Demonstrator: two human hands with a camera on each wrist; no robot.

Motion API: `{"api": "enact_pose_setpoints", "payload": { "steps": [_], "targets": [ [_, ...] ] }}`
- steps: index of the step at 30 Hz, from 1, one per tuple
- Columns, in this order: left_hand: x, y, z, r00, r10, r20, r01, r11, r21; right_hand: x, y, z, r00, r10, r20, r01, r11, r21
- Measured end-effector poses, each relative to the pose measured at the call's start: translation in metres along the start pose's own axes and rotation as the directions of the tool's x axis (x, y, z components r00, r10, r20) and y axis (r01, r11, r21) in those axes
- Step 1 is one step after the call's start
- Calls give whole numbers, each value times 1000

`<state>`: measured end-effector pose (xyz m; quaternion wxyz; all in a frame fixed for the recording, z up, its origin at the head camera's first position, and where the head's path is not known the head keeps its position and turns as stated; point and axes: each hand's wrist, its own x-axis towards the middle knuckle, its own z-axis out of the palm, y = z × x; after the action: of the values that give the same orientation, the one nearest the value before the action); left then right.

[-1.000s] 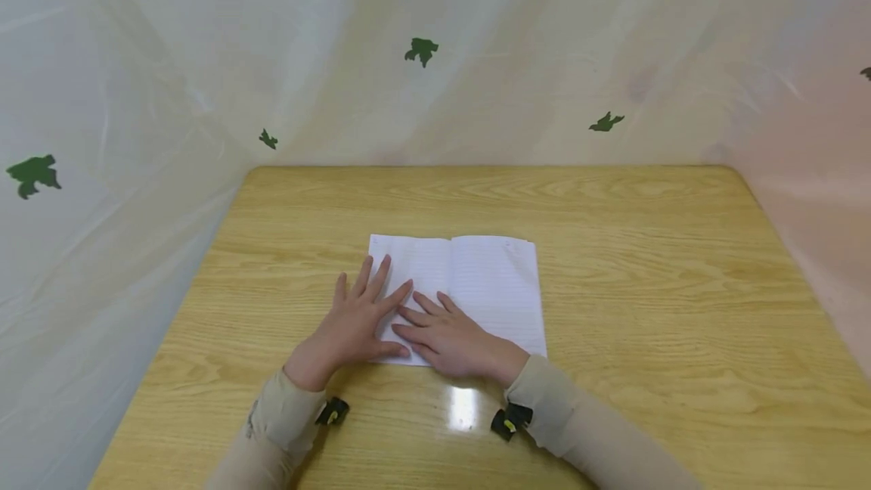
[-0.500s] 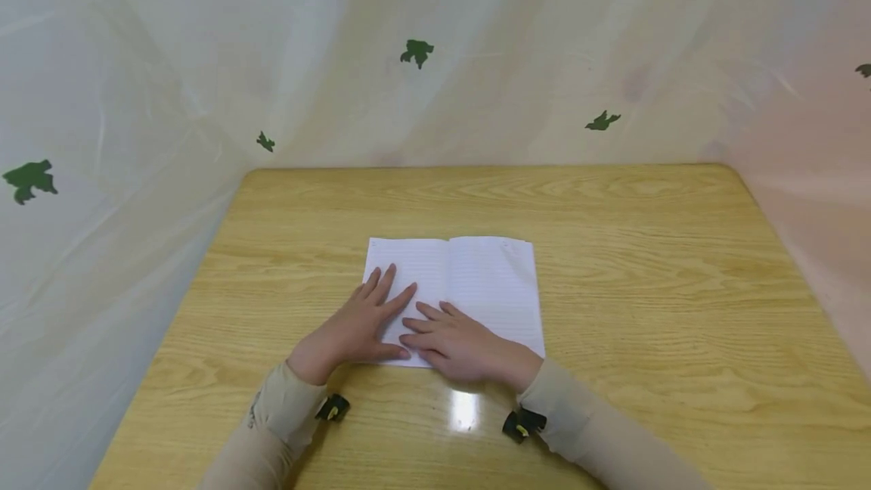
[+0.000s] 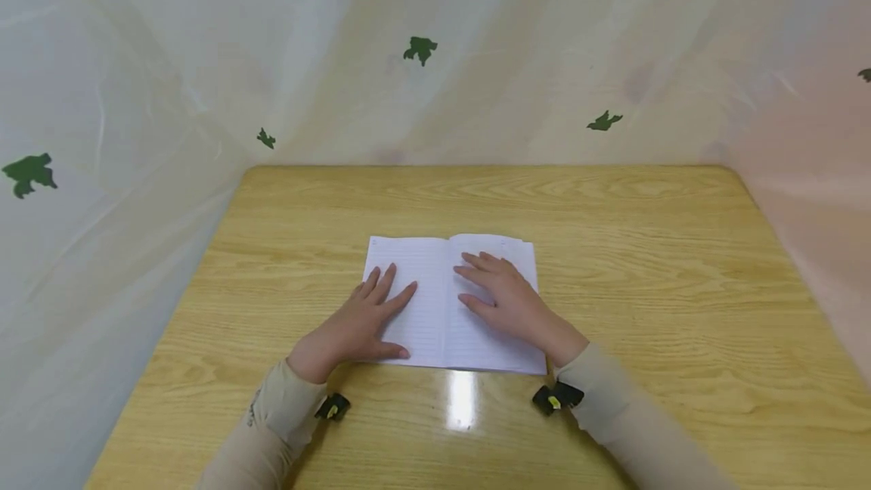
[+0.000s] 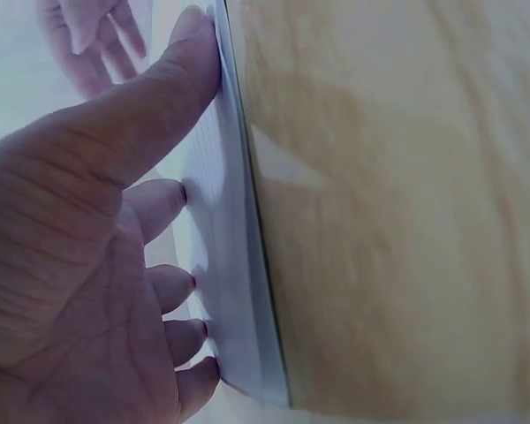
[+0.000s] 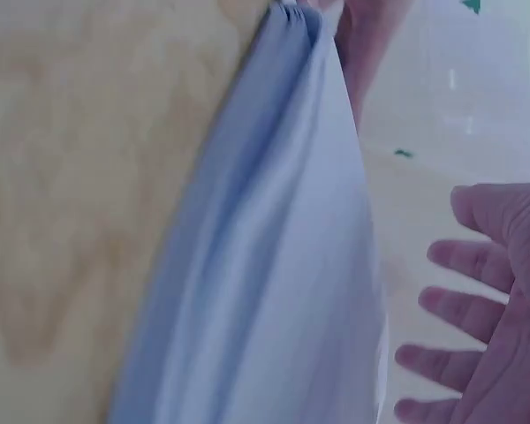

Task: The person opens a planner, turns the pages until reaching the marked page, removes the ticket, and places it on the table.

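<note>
An open notebook (image 3: 427, 257) with white ruled pages lies on the wooden table. Spread over its left page is my left hand (image 3: 357, 327); in the left wrist view its fingertips (image 4: 184, 281) rest on the paper, with the thumb along the near edge. My right hand (image 3: 510, 299) is over the right page, fingers extended and slightly apart. The right wrist view shows a gap between those fingers (image 5: 459, 318) and the pages (image 5: 291, 238), which bulge near the spine. Neither hand grips anything.
The wood-grain table (image 3: 680, 271) extends around the notebook on all sides. A pale curtain (image 3: 510, 59) with green bird and leaf shapes hangs behind and beside it. Black devices (image 3: 558, 397) sit at both sleeve cuffs.
My right hand has left the left page, moving right and farther from me to above the right page, uncovering the centre fold. My left hand shifted only slightly and stays on the left page.
</note>
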<state>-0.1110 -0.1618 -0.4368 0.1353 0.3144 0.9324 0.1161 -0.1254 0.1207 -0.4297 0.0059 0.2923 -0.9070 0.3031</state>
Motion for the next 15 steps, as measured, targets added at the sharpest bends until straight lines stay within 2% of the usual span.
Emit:
{"api": "enact_pose_setpoints", "payload": {
  "steps": [3, 5, 10, 12, 15],
  "targets": [
    [1, 1, -1, 1000, -5, 12, 6, 1000, -11, 1, 11, -9, 993, 106, -43, -109, 991, -71],
    [1, 2, -1, 1000, -7, 19, 7, 1000, -18, 1, 17, -14, 979, 188, -71, -196, 973, -119],
    [2, 3, -1, 1000, -5, 26, 6, 1000, -25, -2, 28, -23, 913, 398, -91, -408, 896, -175],
    [2, 3, 0, 1000, -4, 27, 4, 1000, -21, -3, 31, -24, 887, 454, -78, -461, 870, -176],
    [3, 2, 1, 999, -12, 32, 12, 1000, -17, -5, 35, -24, 867, 496, -59, -498, 851, -168]
  ]
}}
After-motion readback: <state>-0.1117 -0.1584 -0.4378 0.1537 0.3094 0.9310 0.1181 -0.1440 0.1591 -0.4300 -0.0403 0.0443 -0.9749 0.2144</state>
